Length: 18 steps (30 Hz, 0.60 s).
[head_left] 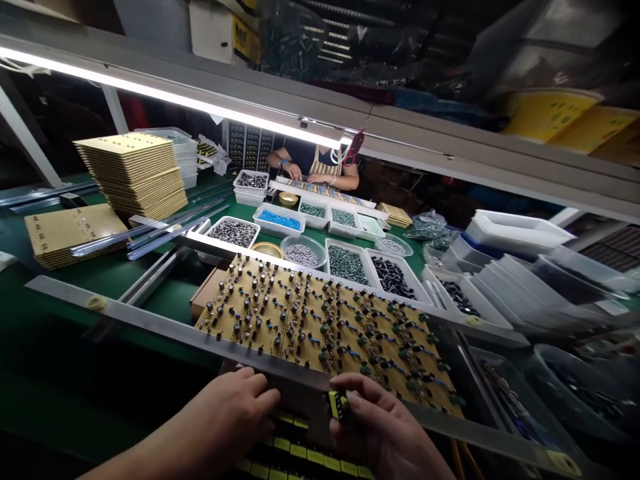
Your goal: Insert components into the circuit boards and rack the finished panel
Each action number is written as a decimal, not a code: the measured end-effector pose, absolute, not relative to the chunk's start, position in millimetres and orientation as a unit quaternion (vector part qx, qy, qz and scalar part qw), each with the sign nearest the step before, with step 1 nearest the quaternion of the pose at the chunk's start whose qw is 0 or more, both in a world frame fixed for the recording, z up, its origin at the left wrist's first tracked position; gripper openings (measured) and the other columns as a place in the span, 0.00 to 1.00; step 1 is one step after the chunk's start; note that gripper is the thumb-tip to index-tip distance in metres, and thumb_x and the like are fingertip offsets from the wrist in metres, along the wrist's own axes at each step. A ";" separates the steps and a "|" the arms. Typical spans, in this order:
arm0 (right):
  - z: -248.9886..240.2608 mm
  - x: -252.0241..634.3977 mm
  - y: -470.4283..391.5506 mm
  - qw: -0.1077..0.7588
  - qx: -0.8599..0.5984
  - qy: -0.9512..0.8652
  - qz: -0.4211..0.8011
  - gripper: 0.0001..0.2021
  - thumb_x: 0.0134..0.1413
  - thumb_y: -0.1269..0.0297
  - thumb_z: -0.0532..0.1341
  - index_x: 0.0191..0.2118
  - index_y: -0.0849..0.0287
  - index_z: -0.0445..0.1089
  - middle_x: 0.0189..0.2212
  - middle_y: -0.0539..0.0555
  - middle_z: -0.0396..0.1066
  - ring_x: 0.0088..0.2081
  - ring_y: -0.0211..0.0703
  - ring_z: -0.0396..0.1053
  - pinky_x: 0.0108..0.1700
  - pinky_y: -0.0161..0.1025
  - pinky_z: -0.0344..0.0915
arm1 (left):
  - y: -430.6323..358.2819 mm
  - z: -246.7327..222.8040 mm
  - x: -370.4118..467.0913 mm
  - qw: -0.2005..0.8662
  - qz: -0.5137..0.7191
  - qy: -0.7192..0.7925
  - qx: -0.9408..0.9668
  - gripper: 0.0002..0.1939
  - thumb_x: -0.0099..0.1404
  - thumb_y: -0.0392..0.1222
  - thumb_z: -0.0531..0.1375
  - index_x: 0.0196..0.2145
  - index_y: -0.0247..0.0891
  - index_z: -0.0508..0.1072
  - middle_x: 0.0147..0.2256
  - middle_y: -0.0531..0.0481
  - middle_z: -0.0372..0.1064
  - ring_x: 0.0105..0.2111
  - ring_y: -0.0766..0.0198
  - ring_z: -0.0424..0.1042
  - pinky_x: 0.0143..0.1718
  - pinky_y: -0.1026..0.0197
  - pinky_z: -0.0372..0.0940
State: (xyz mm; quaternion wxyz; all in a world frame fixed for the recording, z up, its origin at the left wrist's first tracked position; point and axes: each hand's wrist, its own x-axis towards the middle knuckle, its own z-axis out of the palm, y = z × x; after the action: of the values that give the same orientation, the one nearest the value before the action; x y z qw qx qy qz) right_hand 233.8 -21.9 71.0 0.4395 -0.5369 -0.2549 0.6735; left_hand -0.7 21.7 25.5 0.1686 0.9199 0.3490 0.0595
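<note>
One boxy black-and-yellow component (pixel 337 405) sits between the pinching thumb and fingers of the right hand (pixel 387 427), long axis running roughly 11 to 5 o'clock. The left hand (pixel 237 410), at 9 o'clock, has curled fingers; its grip cannot be determined. Yellow-topped blocks (pixel 315 457) form rows at 7 o'clock. Toward 12 o'clock: smooth metal rail (pixel 165 325), flat tan boards (pixel 274 300) studded with cylindrical parts, then rectangular plastic trays (pixel 279 231).
</note>
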 end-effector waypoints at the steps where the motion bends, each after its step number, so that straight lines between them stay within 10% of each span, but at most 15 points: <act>1: 72.3 233.1 -18.2 0.434 -0.540 -0.266 0.670 0.18 0.41 0.59 0.76 0.40 0.57 0.77 0.34 0.52 0.74 0.31 0.39 0.74 0.37 0.37 0.72 | 22.9 22.1 1.4 0.165 0.065 0.337 0.925 0.06 0.64 0.32 0.60 0.39 0.39 0.73 0.38 0.46 0.75 0.36 0.53 0.74 0.40 0.54 0.70; 6: 76.0 226.9 20.2 0.407 -0.555 -0.460 0.561 0.20 0.51 0.57 0.70 0.49 0.58 0.74 0.33 0.54 0.75 0.32 0.43 0.74 0.37 0.40 0.72 | 31.6 -3.2 7.8 0.197 0.084 0.312 0.926 0.02 0.63 0.31 0.61 0.32 0.35 0.74 0.33 0.43 0.76 0.31 0.54 0.74 0.34 0.56 0.70; 11: 87.8 208.6 91.0 0.371 -0.525 -0.755 0.130 0.14 0.61 0.65 0.60 0.51 0.59 0.72 0.44 0.60 0.74 0.43 0.50 0.72 0.45 0.46 0.71 | 33.0 -3.1 -4.6 0.260 0.147 0.348 0.889 0.03 0.63 0.33 0.61 0.35 0.34 0.77 0.34 0.43 0.77 0.31 0.57 0.76 0.34 0.62 0.70; 18: 86.0 174.7 156.0 0.254 -0.492 -0.833 -0.013 0.09 0.56 0.77 0.61 0.43 0.64 0.73 0.40 0.60 0.75 0.45 0.53 0.67 0.49 0.48 0.67 | 28.9 39.5 -44.9 0.782 0.391 0.386 0.293 0.19 0.54 0.49 0.73 0.39 0.35 0.80 0.31 0.48 0.78 0.29 0.67 0.76 0.33 0.69 0.69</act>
State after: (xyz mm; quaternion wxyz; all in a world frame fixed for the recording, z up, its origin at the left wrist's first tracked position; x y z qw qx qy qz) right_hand 174.7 156.0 86.0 0.2537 -0.4923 -0.8325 -0.0127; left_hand -44.9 28.9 39.5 0.7821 0.2929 0.3864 0.3914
